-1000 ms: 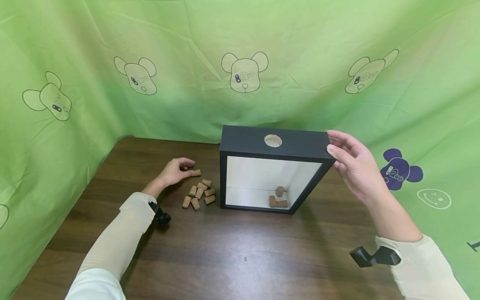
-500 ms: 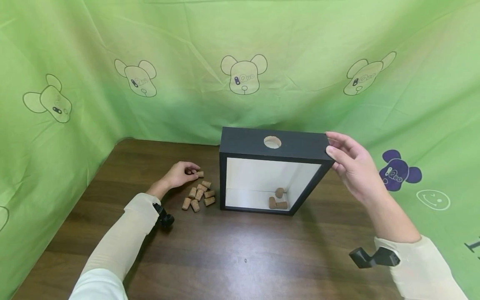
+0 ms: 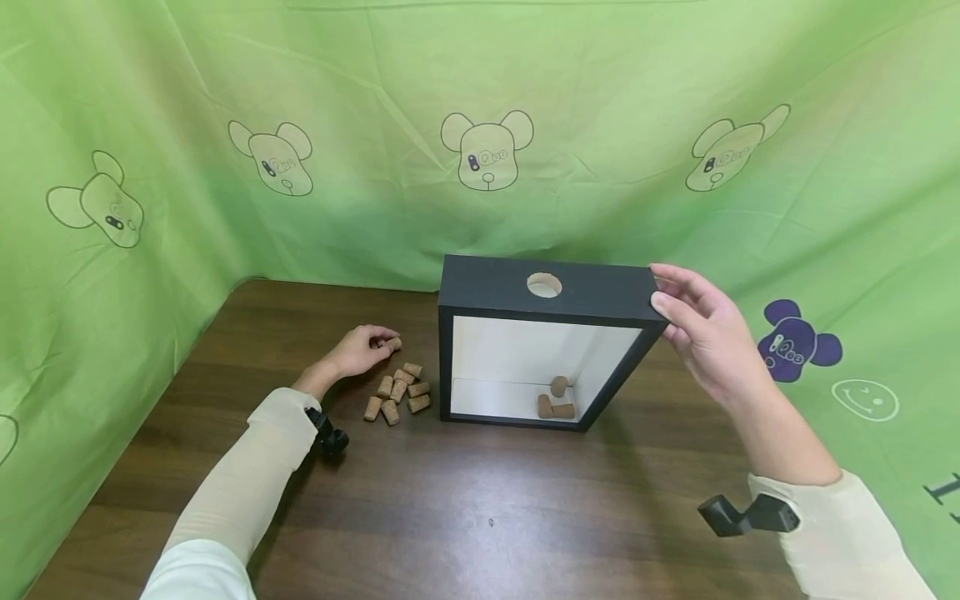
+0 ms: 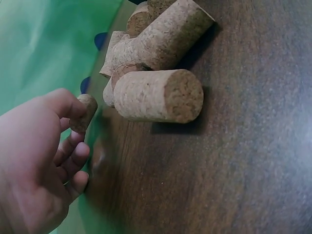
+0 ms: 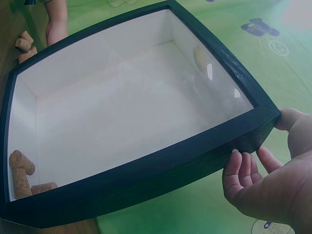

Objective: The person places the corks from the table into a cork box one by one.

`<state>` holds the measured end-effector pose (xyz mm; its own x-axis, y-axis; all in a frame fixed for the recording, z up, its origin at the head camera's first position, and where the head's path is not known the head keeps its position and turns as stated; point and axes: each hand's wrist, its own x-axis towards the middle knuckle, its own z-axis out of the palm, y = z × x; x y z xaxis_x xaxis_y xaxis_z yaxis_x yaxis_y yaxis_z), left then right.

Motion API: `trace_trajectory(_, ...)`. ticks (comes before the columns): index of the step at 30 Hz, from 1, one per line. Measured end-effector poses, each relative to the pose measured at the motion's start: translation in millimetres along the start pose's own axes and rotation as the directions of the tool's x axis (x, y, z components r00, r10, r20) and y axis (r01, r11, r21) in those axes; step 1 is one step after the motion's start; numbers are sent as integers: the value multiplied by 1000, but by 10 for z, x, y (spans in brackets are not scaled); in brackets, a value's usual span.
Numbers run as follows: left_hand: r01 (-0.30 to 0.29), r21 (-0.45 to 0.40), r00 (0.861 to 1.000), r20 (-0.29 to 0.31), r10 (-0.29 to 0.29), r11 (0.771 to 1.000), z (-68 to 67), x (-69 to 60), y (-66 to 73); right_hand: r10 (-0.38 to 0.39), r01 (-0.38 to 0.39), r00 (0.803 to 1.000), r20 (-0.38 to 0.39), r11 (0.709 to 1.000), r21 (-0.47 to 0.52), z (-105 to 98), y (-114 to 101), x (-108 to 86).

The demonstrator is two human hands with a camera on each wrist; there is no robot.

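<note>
My left hand point(image 3: 358, 351) pinches a cork point(image 4: 87, 111) between thumb and fingers, just behind a loose group of corks point(image 3: 399, 388) on the table. In the left wrist view one cork point(image 4: 158, 96) lies close to the camera, apart from the held one. To the right stands a black-framed shadow box point(image 3: 487, 287) with a clear front, a white inside and a round hole point(image 3: 544, 285) in its top. Three corks point(image 3: 558, 407) lie inside at the lower right. My right hand point(image 3: 705, 329) grips the box's upper right corner, thumb in front; in the right wrist view its fingers point(image 5: 239, 170) press the side.
The brown wooden table point(image 3: 480, 508) stretches in front of the box. A green curtain point(image 3: 360, 208) printed with bear heads hangs behind and along both sides. Black wrist cameras point(image 3: 750, 514) sit on both sleeves.
My left hand has moved slightly right and now has the cork between its fingertips, tilted where it lay flat before. The right hand and the box stay in place.
</note>
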<state>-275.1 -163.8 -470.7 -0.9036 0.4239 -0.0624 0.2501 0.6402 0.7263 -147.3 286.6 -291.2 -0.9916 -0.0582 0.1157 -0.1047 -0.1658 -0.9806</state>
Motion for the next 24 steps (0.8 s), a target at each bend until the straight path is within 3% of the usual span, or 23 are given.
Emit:
trace_trajectory(13,-12,-38,999,-44,11,999,-97,-16,27,9,-9,1000,-4,999,-33,-5,-7,-4)
trace_trajectory(24,-124,-49,984,-132,117,991,-379,-72,259,11,-12,1000,-6,1000,-29,-14,-4,6)
